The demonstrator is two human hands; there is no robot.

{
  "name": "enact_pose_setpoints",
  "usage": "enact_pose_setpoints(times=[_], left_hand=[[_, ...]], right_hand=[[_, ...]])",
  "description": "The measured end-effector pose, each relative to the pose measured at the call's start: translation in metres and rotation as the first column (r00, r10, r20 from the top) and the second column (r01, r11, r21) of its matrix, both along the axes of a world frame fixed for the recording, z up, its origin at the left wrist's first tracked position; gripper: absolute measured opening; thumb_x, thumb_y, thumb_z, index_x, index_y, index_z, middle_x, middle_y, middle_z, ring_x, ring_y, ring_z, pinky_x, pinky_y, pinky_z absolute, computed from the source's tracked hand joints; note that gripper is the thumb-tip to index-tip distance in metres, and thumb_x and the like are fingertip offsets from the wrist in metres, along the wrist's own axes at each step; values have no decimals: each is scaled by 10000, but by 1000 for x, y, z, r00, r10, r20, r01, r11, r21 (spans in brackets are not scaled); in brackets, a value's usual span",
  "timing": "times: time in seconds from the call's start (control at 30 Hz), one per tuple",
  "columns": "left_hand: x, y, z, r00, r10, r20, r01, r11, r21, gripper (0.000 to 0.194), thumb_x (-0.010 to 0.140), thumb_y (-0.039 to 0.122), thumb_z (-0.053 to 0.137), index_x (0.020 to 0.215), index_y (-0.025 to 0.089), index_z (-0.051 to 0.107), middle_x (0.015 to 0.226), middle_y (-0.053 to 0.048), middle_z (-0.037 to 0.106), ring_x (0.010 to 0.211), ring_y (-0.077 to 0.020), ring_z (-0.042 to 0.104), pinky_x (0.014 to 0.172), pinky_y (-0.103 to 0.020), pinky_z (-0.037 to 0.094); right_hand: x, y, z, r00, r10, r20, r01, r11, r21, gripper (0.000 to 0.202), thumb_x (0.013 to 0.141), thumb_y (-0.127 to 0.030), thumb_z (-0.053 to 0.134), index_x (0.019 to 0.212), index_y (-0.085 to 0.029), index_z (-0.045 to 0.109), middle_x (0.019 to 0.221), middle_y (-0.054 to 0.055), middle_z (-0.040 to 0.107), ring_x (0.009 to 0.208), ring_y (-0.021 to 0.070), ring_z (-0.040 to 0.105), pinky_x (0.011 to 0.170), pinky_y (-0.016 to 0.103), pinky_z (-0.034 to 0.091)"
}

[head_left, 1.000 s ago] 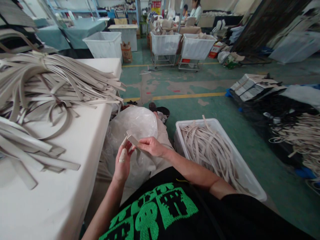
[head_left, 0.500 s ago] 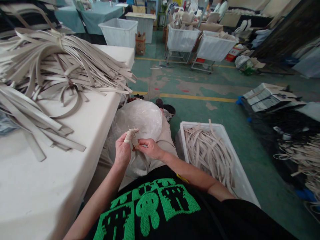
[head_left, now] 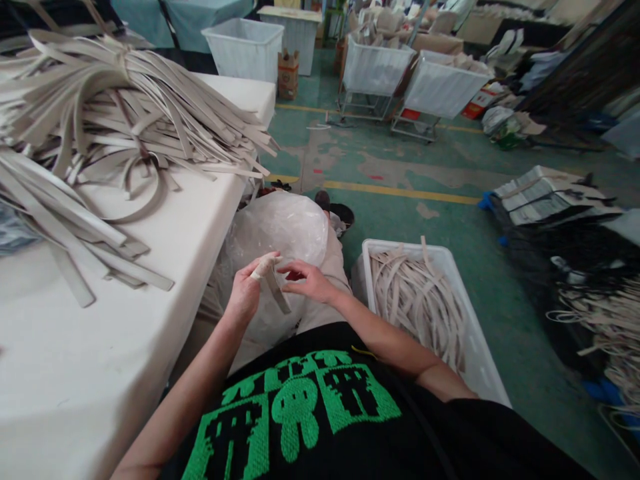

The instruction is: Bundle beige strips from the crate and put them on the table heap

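Observation:
My left hand (head_left: 244, 291) is closed on a beige webbing strap (head_left: 278, 291), pinched near its upper end. The strap's flat tail slants down over my lap. Pale wrapping (head_left: 265, 267) shows around a finger of this hand. Just to the right, my right hand (head_left: 316, 284) is curled, with a small dark red thing (head_left: 296, 275) held inside its fingers; its kind cannot be made out. The right fingertips are close beside the strap, apart from it. Clear plastic sheeting (head_left: 285, 227) lies over my lap beneath both hands.
At left, a white-covered table (head_left: 65, 360) bears a tied bundle of straps (head_left: 165, 100). By my right side stands a white bin (head_left: 483, 347) full of loose straps (head_left: 420, 307). Farther off are white tubs (head_left: 243, 50), wheeled bins (head_left: 377, 70) and stacked bundles (head_left: 540, 193).
My right hand has drawn slightly right, away from the strap. The strap's tail now hangs straighter from my left hand. The view has tilted down a little.

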State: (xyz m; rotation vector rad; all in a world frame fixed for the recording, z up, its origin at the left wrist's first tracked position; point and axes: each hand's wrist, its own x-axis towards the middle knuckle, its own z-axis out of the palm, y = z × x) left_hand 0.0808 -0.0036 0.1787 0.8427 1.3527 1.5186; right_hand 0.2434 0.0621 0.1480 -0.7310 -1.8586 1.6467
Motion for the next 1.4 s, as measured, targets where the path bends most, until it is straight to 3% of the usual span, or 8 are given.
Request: enact_pose_setpoints(times=[0.17, 0.37, 0.5, 0.6, 0.73, 1.07, 1.33, 1.4], left_hand=[[10, 0, 0, 998, -70, -2, 70, 997, 22, 326, 783, 463, 741, 922, 178, 816, 1273, -114, 698, 1259, -303, 580, 1124, -401, 386], [20, -5, 0, 985, -84, 153, 86, 996, -1, 532, 800, 558, 708, 1155, 163, 746, 1247, -138, 701, 1163, -302, 641, 1000, -398, 500], [21, -11, -4, 986, -153, 60, 151, 988, 28, 627, 845, 566, 660, 1376, 241, 581, 1290, -103, 674, 1072, -247, 676, 893, -353, 543], [24, -13, -10, 940, -313, -137, 306, 949, -74, 525, 795, 534, 727, 1179, 179, 680, 998, -89, 749, 813, -213, 695, 748, -314, 543], [31, -13, -15, 896, -360, -258, 329, 931, -156, 445, 851, 600, 601, 856, 170, 714, 703, -56, 695, 635, -194, 626, 653, -302, 491], [41, -15, -13, 734, -409, -543, 357, 912, -204, 331, 897, 472, 476, 752, 244, 666, 758, -44, 728, 729, -235, 660, 698, -316, 453], [47, -27, -35, 571, -518, -636, 392, 853, -343, 364, 917, 495, 411, 810, 251, 659, 808, -59, 733, 755, -262, 667, 682, -323, 435], [48, -29, -40, 560, -518, -647, 376, 855, -358, 366, 908, 506, 426, 794, 247, 659, 762, -60, 715, 712, -257, 653, 657, -322, 430]], right_hand=[[-10, 7, 23, 999, -18, -33, 13, 988, -155, 416, 723, -523, 789, 909, -159, 714, 598, -54, 525, 515, 84, 433, 495, 232, 357], [-17, -5, 29, 998, -66, -13, 63, 985, -160, 449, 661, -544, 822, 640, -163, 585, 517, -60, 500, 467, 66, 434, 457, 217, 346], [-8, -2, 31, 987, -144, -72, 120, 955, -270, 424, 721, -556, 753, 791, -152, 647, 584, -39, 573, 471, 81, 490, 451, 217, 381], [0, 3, 32, 977, -202, -64, 184, 959, -215, 374, 763, -521, 715, 759, -152, 653, 584, -34, 552, 487, 82, 470, 460, 222, 366], [6, 7, 33, 964, -256, -66, 252, 966, -60, 358, 786, -493, 709, 672, -160, 642, 681, -6, 539, 607, 99, 488, 529, 238, 383], [32, 17, 51, 887, -436, -154, 436, 899, -33, 432, 781, -571, 692, 614, -183, 603, 679, -16, 463, 604, 100, 423, 580, 276, 371], [63, 21, 52, 796, -583, -164, 586, 810, -33, 459, 780, -547, 698, 540, -192, 533, 658, -12, 487, 619, 108, 436, 593, 276, 381], [69, 22, 50, 802, -573, -167, 570, 819, -67, 421, 770, -543, 710, 584, -187, 583, 678, -13, 515, 592, 96, 440, 564, 258, 388]])
